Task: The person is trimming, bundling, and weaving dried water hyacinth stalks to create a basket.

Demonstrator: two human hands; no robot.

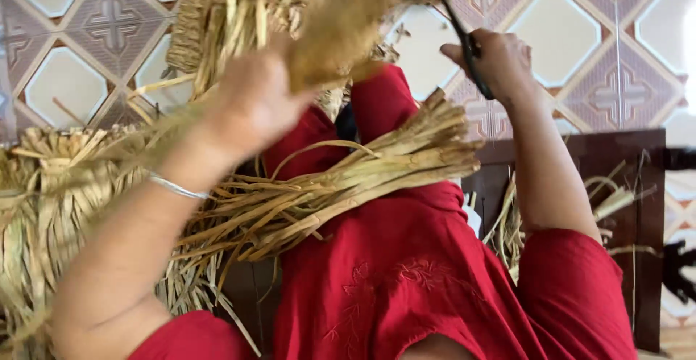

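The left hand (pixel 254 102) is closed around a blurred tuft of dry straw (pixel 337 34) raised over the red-clad lap, while the right hand (pixel 500 63) grips dark scissors (pixel 460 30) shut-fisted beside it, so cutting cleanly wants the tuft held taut
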